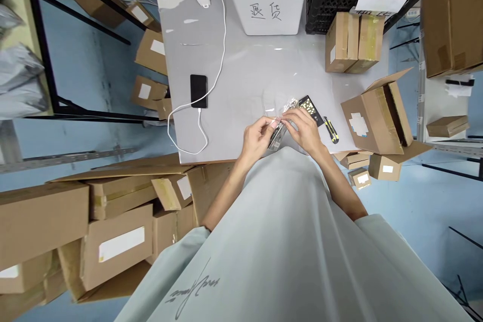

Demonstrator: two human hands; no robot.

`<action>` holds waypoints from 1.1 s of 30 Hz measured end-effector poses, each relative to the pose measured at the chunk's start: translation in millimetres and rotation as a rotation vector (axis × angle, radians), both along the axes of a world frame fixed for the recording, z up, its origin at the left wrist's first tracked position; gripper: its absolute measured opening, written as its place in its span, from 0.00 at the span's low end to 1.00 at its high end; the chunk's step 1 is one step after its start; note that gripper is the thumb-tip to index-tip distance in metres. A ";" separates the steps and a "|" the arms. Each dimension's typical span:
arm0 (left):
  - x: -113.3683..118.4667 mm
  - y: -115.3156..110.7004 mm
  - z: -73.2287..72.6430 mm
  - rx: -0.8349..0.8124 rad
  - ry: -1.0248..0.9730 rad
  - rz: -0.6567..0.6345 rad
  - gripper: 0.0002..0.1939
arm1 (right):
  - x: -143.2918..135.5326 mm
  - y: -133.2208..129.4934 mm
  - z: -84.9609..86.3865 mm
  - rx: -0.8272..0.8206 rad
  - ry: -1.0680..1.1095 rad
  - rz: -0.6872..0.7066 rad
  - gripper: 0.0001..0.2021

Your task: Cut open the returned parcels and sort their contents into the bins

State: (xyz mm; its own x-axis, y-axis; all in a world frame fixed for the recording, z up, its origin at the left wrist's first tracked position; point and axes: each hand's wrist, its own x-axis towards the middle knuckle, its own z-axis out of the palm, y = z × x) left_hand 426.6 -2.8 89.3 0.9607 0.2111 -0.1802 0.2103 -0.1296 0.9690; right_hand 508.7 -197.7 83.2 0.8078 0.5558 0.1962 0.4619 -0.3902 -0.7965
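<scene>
Both hands meet at the near edge of the table over a clear plastic packet (pixel 277 137) with dark contents that I cannot make out. My left hand (pixel 257 136) pinches the packet's upper part, fingers closed. From the other side my right hand (pixel 303 128) also closes its fingers on the crinkled plastic, fingertips close to the left ones. Partly behind the right hand lies a flat black card (pixel 311 109) with rows of gold marks. A black and yellow utility knife (pixel 331 130) rests just right of that card.
A black phone (pixel 198 90) with a white cable (pixel 223 50) lies on the left of the table. Along the back stand a white bin (pixel 266 12) and a black crate (pixel 324 2). Taped cartons (pixel 352 43) and an open carton (pixel 372 121) are at the right. Boxes (pixel 118 246) pile up lower left.
</scene>
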 end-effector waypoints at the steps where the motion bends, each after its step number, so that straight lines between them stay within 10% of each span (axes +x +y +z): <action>1: -0.8 -1.7 0.6 -0.013 0.011 0.006 0.31 | -1.2 -0.2 0.9 0.001 0.015 -0.005 0.18; 25: -10.5 -22.5 6.4 -0.001 0.003 -0.019 0.31 | -15.6 14.2 -20.4 0.202 0.521 -0.335 0.21; 33: -11.0 -22.3 1.0 -0.039 0.054 0.040 0.30 | -18.1 8.7 -18.9 0.291 0.611 -0.246 0.32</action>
State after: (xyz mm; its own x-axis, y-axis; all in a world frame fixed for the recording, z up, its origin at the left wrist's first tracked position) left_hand 415.6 -25.0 90.3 0.9405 0.2405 -0.2401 0.2663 -0.0825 0.9604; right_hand 490.6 -189.0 64.4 0.9156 0.3374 -0.2189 -0.1738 -0.1587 -0.9719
